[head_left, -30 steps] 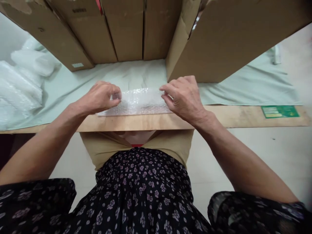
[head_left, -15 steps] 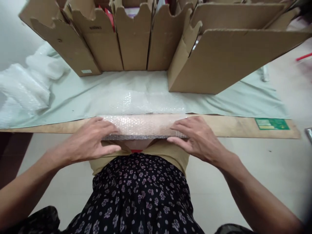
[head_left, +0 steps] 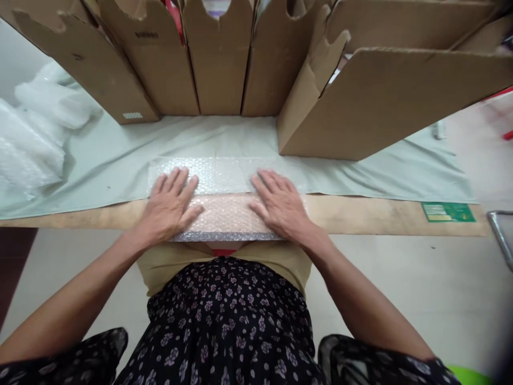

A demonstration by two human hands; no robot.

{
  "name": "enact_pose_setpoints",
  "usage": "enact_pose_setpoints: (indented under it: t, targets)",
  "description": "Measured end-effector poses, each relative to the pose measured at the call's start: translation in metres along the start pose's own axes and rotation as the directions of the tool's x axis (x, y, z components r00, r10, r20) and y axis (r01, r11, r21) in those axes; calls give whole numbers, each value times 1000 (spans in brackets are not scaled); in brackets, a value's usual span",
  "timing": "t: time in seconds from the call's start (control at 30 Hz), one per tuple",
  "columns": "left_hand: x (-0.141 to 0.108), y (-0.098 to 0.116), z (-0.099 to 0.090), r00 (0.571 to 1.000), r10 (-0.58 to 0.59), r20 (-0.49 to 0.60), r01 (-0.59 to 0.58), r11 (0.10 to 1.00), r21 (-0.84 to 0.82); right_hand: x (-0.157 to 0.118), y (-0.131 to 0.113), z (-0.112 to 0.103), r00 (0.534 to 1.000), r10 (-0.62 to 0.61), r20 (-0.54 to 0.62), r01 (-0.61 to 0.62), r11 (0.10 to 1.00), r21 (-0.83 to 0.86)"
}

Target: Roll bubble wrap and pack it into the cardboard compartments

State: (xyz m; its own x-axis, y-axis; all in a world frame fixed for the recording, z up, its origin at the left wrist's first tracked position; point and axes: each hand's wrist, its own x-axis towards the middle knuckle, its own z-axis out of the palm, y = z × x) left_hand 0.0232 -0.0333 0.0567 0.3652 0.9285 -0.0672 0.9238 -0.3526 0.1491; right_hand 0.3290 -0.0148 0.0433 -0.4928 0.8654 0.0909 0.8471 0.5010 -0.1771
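A clear sheet of bubble wrap [head_left: 224, 214] lies along the front edge of the table, partly on the pale green cloth and partly on bare wood. Its near edge reaches the table's front rim, close to my body. My left hand [head_left: 170, 203] rests flat on the sheet's left part, fingers spread and pointing away from me. On the right part my right hand [head_left: 278, 203] lies the same way, palm down with fingers apart. Neither hand grips anything. Whether something lies under the wrap cannot be made out.
Several tall open cardboard boxes [head_left: 218, 69] stand in a row at the back. A wider box [head_left: 372, 107] is angled at the right. Crumpled bubble wrap [head_left: 32, 144] is piled at the left. A green label [head_left: 448, 212] sticks to the wooden edge [head_left: 360, 216].
Both hands have moved forward from the sheet's near edge and now lie flat on top of it. The view has shifted slightly.
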Motion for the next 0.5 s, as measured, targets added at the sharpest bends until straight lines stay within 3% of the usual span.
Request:
enact_pose_setpoints:
  t: [0.1, 0.2, 0.37, 0.5]
  targets:
    - [-18, -19, -5, 997, -69, -26, 69, 998, -3, -46, 38, -6, 985, 160, -60, -161, 987, -17]
    - [-34, -18, -9, 996, -53, -69, 51, 998, -20, -92, 54, -17, 960, 246, -134, -249, 968, -3]
    - [-65, -4, -7, 981, 172, -85, -173, 985, -1, -132, 38, -18, 980, 94, -174, -90, 995, 31]
    - [-75, -11, -10, 984, 139, -112, -143, 989, -23, -124, 34, -11, 979, 73, -193, -66, 997, 40]
